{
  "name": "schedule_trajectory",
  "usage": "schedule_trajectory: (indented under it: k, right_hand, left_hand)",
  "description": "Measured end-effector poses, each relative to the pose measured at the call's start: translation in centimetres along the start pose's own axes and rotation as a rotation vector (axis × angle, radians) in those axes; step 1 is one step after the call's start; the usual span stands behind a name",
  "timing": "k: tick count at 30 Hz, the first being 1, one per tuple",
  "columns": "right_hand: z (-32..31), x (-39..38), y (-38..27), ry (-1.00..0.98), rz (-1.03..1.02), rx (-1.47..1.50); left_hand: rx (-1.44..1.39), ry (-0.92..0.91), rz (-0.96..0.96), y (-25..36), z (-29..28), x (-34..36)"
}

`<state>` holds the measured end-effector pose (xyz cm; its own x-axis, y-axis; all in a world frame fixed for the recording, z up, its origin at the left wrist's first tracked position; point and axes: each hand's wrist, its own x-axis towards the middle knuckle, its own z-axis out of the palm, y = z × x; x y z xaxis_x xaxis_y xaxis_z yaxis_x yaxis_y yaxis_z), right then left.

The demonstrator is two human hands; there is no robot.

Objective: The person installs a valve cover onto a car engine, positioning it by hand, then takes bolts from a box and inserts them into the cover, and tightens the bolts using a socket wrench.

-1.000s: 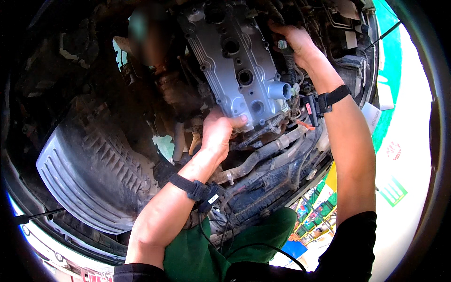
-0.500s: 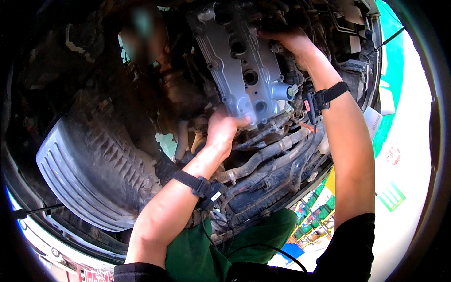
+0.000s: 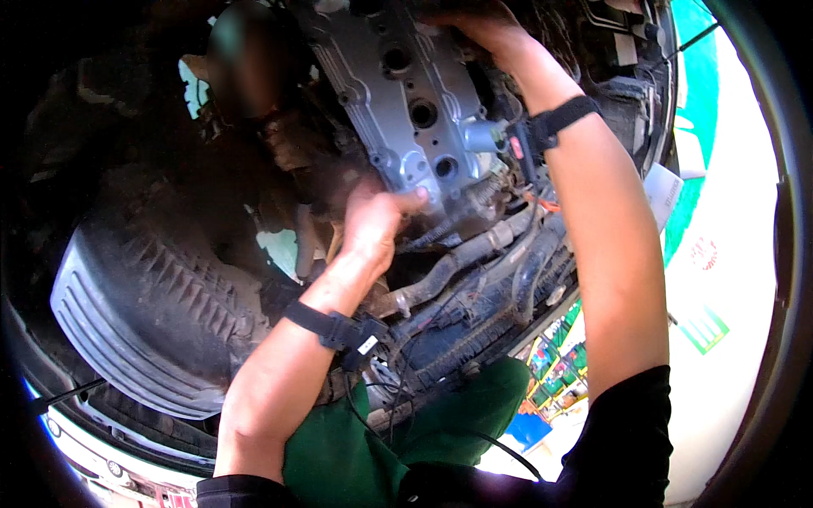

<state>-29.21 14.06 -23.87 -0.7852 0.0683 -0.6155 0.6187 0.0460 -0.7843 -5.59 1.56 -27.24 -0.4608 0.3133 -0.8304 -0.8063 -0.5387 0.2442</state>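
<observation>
A silver-grey engine valve cover (image 3: 385,110) with a row of round holes lies lengthwise over the engine. My left hand (image 3: 373,222) grips its near end, the thumb on top and the fingers hidden beneath. At the far right edge of the cover is my right hand (image 3: 487,32), its fingers curled against that side and partly lost in shadow. A short round spout (image 3: 484,135) sticks out from the cover's right side, close to my right wrist. Each wrist wears a black strap with a small device.
A ribbed dark plastic engine part (image 3: 140,326) fills the left. Thick coolant hoses (image 3: 461,267) cross in front of the cover, above the car's front edge. Another person, blurred, stands beyond the engine bay at the upper left. A thin prop rod (image 3: 690,46) rises at the far right.
The whole view has shifted slightly. The valve cover sits a little farther left and away, both hands moving with it; my right hand has gone farther up its side.
</observation>
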Motion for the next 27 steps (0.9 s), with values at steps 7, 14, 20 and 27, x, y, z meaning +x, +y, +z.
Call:
schedule_trajectory:
  k: [7, 14, 20, 27]
  right_hand:
    - [-0.7, 0.0, -1.1, -0.012, 0.123, -1.185]
    - [2.4, -2.0, 0.7, 0.267, -0.420, -1.785]
    - [1.5, -1.5, 0.5, 0.333, -0.537, -1.747]
    - [1.6, -0.7, 1.5, 0.099, -0.868, -1.883]
  left_hand:
    - [0.038, -0.019, -0.043, 0.5, 0.2, -0.1]
    - [0.050, -0.029, -0.036, 0.5, -0.3, 0.1]
    - [0.045, -0.027, 0.024, 0.0, 0.3, 0.1]
    - [0.058, -0.019, 0.054, -0.2, 0.0, 0.3]
